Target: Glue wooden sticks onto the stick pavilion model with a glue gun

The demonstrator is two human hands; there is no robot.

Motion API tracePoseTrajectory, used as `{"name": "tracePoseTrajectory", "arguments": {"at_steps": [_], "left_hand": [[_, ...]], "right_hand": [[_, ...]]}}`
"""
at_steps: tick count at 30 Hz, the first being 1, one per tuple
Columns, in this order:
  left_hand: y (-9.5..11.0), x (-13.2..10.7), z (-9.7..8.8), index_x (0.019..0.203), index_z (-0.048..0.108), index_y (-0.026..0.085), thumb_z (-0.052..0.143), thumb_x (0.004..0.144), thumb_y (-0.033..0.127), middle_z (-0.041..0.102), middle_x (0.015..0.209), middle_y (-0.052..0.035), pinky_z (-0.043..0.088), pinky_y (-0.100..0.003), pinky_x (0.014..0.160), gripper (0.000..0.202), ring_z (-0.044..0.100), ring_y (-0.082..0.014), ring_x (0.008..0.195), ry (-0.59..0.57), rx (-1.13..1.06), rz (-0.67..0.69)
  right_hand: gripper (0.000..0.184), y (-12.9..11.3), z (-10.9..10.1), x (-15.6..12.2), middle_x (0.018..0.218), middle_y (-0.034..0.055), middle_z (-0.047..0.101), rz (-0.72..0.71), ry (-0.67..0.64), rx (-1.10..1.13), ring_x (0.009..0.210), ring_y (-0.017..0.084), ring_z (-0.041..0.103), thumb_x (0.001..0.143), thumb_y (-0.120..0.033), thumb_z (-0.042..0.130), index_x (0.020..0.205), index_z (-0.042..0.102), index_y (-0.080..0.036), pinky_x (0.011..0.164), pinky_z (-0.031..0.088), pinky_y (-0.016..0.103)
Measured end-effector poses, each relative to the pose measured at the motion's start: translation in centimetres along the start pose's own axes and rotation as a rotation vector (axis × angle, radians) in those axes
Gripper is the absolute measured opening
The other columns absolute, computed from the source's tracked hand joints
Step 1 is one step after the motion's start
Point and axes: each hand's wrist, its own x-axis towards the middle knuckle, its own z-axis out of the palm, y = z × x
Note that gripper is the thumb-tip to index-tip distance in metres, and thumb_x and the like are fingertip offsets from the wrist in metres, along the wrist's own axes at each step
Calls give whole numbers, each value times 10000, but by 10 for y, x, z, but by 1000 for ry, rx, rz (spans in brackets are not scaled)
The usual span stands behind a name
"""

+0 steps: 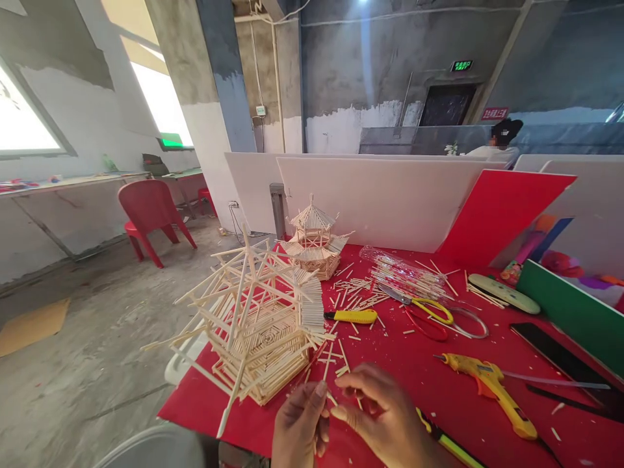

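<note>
Pinching a short pale wooden stick [331,397] between them, the fingertips of the left hand [298,426] and the right hand [385,419] close on it from either end, low at the near edge of the red table cover [419,367]; the other fingers curl loosely. Just beyond the left hand, resting on the cover, stands the large tilted model tower of pale sticks [258,325]. Its layered hexagonal tiers look built up and one roof panel is filled with close-laid sticks, while the other ribs jut out bare. I judge the roofing partly done, with most panels left to fill. Loose cut sticks [358,289] lie scattered beside it, and a yellow utility knife [353,316], yellow-handled scissors [424,307] and a yellow glue gun [490,383] lie near. Farther back, a smaller stick pagoda [314,240] appears complete.
</note>
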Motion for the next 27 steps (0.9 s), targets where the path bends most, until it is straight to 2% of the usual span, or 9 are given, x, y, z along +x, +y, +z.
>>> {"name": "tracePoseTrajectory", "arguments": {"at_steps": [2,4,11,16,21,27], "left_hand": [[-4,3,2,625,654,138,879,514,548,514,461,37,245,-150,321,481,378,-33,333,-58,-34,-73],[-6,5,3,624,643,136,887,497,551,535,486,31,244,-154,318,498,391,-33,329,-86,-46,-112],[-4,5,0,621,606,142,895,540,490,523,481,43,254,-146,333,460,372,-21,341,-52,-125,-143],[-1,5,-1,637,627,137,899,513,509,548,503,30,262,-150,325,476,396,-31,347,-55,-143,-154],[4,3,1,746,688,143,929,496,424,561,522,42,273,-148,338,446,397,-30,365,-70,-178,-136],[10,2,7,716,667,142,931,512,382,581,565,30,262,-147,348,411,395,-26,393,-94,-268,-218]], "right_hand": [[74,-2,5,-2,795,2,704,-130,15,-67,735,146,642,895,-309,638,927,692,-269,664,488,226],[84,-2,9,-3,773,0,703,-171,46,-112,723,145,640,921,-249,595,901,676,-262,684,487,238],[120,-7,10,0,803,11,694,-242,15,-236,739,162,628,916,-191,570,978,650,-257,665,470,265],[97,-7,14,-1,797,12,687,-222,72,-278,737,169,621,932,-187,547,938,615,-255,688,463,287],[97,-4,19,-1,821,18,678,-261,144,-325,741,173,601,926,-176,546,979,593,-242,703,453,310],[155,-5,18,-3,833,33,673,-302,124,-387,749,178,594,915,-131,526,1025,595,-215,684,455,320]]}}
